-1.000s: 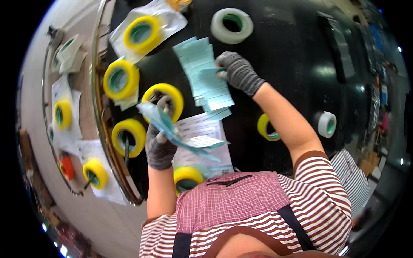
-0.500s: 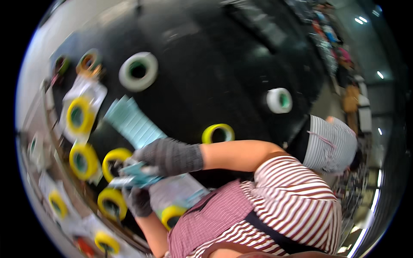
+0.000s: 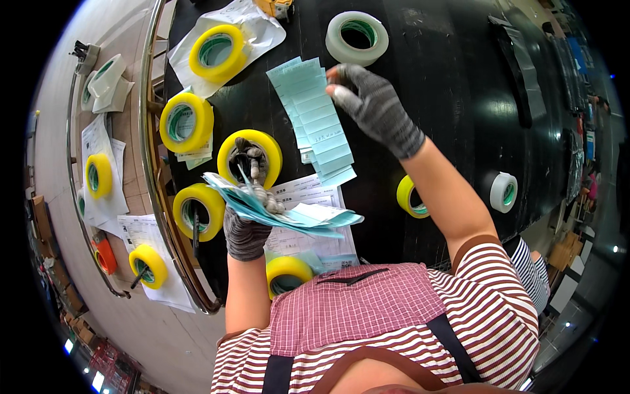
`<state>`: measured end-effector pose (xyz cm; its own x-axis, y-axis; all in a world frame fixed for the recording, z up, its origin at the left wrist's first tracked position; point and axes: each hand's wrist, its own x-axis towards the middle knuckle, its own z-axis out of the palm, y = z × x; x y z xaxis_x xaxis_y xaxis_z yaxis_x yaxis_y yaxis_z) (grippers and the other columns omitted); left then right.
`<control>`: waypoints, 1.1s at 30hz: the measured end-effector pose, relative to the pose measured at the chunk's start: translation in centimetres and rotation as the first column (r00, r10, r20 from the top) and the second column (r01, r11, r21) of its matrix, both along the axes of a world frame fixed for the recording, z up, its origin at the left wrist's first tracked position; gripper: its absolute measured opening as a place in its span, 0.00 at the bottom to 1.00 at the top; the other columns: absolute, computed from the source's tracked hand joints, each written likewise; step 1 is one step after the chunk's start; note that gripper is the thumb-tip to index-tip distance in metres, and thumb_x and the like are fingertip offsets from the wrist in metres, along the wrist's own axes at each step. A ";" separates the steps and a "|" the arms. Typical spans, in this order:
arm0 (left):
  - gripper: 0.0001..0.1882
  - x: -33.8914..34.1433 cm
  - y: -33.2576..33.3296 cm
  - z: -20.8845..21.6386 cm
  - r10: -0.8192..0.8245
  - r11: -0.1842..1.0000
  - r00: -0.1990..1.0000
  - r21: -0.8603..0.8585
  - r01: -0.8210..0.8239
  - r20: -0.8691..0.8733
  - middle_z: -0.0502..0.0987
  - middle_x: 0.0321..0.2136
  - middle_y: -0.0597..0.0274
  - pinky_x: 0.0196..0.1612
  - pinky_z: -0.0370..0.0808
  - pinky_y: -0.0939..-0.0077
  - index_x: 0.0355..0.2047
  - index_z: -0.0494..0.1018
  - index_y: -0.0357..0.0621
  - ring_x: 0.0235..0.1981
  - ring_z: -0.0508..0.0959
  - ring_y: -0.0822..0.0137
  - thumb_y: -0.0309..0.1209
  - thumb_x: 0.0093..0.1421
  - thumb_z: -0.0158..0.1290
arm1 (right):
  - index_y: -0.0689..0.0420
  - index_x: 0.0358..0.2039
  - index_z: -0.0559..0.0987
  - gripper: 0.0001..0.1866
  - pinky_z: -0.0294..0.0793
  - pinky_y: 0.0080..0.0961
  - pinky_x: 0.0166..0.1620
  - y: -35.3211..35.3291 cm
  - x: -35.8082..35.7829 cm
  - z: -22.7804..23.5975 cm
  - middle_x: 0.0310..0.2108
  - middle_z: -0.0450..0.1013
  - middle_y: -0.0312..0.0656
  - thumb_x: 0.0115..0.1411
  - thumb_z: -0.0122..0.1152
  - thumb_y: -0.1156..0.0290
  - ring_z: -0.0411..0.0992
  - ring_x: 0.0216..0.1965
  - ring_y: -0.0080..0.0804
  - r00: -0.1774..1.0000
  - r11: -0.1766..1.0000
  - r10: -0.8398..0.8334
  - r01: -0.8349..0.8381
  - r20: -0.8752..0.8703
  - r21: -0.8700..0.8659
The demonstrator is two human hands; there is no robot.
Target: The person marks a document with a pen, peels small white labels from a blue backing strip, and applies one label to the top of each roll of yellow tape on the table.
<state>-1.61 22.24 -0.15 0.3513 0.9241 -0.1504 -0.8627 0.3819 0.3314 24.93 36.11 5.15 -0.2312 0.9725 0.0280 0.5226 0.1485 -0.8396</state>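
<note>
My left hand, in a grey glove with pale fingertips, is closed on a bundle of light blue paper slips, some showing white sides. The bundle is fanned out above the near papers. My right hand, gloved alike, is by the upper right edge of an overlapping row of blue slips on the black table. Its thumb and forefinger are apart with nothing visible between them; the other fingers curl partly out of sight. Printed white sheets lie beneath and beside the bundle.
Yellow tape rolls stand along the table's left side, one with a black pen in it. A large clear tape roll lies at the far side. A metal rail borders the left edge. Another person's striped sleeve shows at right.
The view has turned and steadied. My right hand has left the bundle in my left hand and moved away to the row of slips. The left hand still holds its bundle.
</note>
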 end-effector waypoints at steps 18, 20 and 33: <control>0.13 0.3 0.6 1.4 0.141 0.990 0.941 -0.018 -0.142 0.308 0.72 0.19 0.72 0.36 0.77 0.67 0.38 0.72 0.46 0.22 0.75 0.75 0.42 0.62 0.49 | 0.55 0.31 0.75 0.09 0.71 0.31 0.41 5.3 0.1 -5.8 0.28 0.72 0.41 0.50 0.64 0.68 0.71 0.34 0.39 0.874 0.950 0.037 -0.181 0.485 0.254; 0.13 0.3 0.7 1.2 0.127 0.991 0.936 0.006 -0.136 0.328 0.72 0.19 0.72 0.36 0.77 0.67 0.39 0.72 0.46 0.22 0.75 0.75 0.41 0.62 0.48 | 0.57 0.32 0.75 0.08 0.73 0.26 0.39 3.6 -0.2 -3.5 0.27 0.73 0.39 0.51 0.64 0.71 0.72 0.30 0.32 0.910 0.975 0.085 -0.160 0.406 0.155; 0.38 -0.1 -0.1 -1.0 -0.078 0.997 0.969 -0.035 0.072 -0.234 0.78 0.36 0.57 0.43 0.76 0.72 0.52 0.66 0.35 0.38 0.79 0.64 0.33 0.42 0.70 | 0.60 0.35 0.73 0.08 0.74 0.28 0.32 -9.8 -6.6 6.0 0.25 0.72 0.45 0.54 0.58 0.74 0.75 0.27 0.37 0.926 0.938 0.235 -0.296 -0.297 -0.179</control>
